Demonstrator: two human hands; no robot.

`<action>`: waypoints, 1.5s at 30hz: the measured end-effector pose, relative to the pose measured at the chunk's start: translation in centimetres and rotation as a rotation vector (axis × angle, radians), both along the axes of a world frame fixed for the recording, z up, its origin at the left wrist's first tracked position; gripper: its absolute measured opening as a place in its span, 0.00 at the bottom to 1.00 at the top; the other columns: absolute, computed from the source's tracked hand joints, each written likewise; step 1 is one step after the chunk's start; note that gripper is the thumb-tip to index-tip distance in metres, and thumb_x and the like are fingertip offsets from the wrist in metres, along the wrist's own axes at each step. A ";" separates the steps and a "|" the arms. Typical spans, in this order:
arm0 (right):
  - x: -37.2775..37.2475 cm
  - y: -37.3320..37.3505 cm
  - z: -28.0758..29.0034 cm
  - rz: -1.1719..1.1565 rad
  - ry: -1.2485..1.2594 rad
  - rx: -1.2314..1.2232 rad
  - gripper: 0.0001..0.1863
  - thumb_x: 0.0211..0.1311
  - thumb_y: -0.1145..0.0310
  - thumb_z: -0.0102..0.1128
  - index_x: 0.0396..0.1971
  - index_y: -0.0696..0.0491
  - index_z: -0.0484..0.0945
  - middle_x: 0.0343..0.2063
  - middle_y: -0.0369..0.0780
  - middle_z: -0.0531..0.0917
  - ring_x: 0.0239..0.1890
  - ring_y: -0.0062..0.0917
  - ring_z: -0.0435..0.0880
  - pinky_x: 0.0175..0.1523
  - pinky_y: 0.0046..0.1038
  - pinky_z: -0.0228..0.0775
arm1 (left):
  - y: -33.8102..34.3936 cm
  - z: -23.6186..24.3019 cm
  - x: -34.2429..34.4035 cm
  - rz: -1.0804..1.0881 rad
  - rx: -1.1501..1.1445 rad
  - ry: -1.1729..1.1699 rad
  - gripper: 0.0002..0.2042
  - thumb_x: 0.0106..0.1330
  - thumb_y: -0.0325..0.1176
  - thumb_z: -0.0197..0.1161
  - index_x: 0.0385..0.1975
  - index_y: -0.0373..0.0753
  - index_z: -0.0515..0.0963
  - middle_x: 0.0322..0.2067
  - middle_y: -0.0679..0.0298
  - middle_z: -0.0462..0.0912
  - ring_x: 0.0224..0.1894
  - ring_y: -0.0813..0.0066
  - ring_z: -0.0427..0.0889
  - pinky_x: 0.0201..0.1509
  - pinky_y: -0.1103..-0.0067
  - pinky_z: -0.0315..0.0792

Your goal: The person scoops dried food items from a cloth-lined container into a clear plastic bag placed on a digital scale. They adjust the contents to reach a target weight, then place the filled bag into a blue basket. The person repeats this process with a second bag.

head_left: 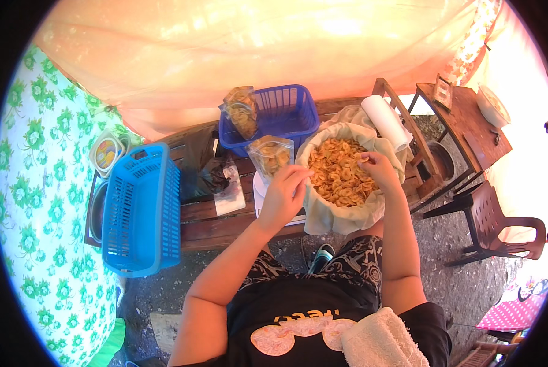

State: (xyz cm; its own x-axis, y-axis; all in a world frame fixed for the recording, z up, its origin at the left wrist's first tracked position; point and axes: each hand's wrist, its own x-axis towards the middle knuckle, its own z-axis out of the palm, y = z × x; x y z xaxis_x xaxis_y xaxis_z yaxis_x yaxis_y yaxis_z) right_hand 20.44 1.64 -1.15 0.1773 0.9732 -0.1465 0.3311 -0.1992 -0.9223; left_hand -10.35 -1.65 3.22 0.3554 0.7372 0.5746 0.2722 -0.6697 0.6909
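Observation:
A cloth-lined basin holds a heap of fried banana chips. My left hand is at the basin's left edge, fingers bent and pinched; what they hold, if anything, is hidden. My right hand pinches what looks like a chip over the right side of the heap. A clear standing pouch partly filled with chips sits just beyond my left hand, on a white scale, which that hand partly covers. More filled pouches stand in the left end of a dark blue basket.
A light-blue basket, black plastic bag and white roll rest on the slatted bench. At right stand a wooden table with a bowl, and a brown plastic chair. Fabric sheets hang around.

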 end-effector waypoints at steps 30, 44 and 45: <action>-3.9 -1.9 2.2 -0.084 0.483 -0.031 0.12 0.68 0.70 0.57 0.49 0.56 0.79 0.40 0.36 0.83 0.41 0.21 0.84 0.41 0.22 0.76 | 6.1 -7.2 9.6 -0.054 -0.804 -0.306 0.08 0.69 0.32 0.60 0.41 0.35 0.77 0.27 0.70 0.77 0.29 0.83 0.74 0.32 0.84 0.67; -4.3 -2.2 2.4 0.073 0.284 -0.016 0.13 0.65 0.75 0.59 0.48 0.57 0.79 0.34 0.34 0.82 0.37 0.19 0.83 0.38 0.18 0.75 | 5.3 -5.4 9.4 -0.170 -0.846 -0.387 0.06 0.69 0.31 0.60 0.39 0.36 0.76 0.27 0.70 0.78 0.28 0.84 0.74 0.31 0.84 0.67; -4.4 -2.3 2.7 0.054 0.243 0.002 0.12 0.65 0.75 0.59 0.48 0.57 0.79 0.35 0.35 0.82 0.38 0.19 0.83 0.38 0.19 0.75 | 5.4 -5.3 9.4 -0.163 -0.846 -0.384 0.06 0.70 0.31 0.60 0.40 0.35 0.76 0.27 0.70 0.78 0.29 0.85 0.74 0.31 0.85 0.68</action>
State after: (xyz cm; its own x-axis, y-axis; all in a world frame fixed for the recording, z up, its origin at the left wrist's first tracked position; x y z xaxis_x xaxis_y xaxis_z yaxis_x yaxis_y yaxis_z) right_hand 16.05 -0.63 1.52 0.0851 0.9806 -0.1764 0.1090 -0.1851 -0.9766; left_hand -0.95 3.71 -2.11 0.3882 0.9211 -0.0292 -0.1278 0.0851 0.9881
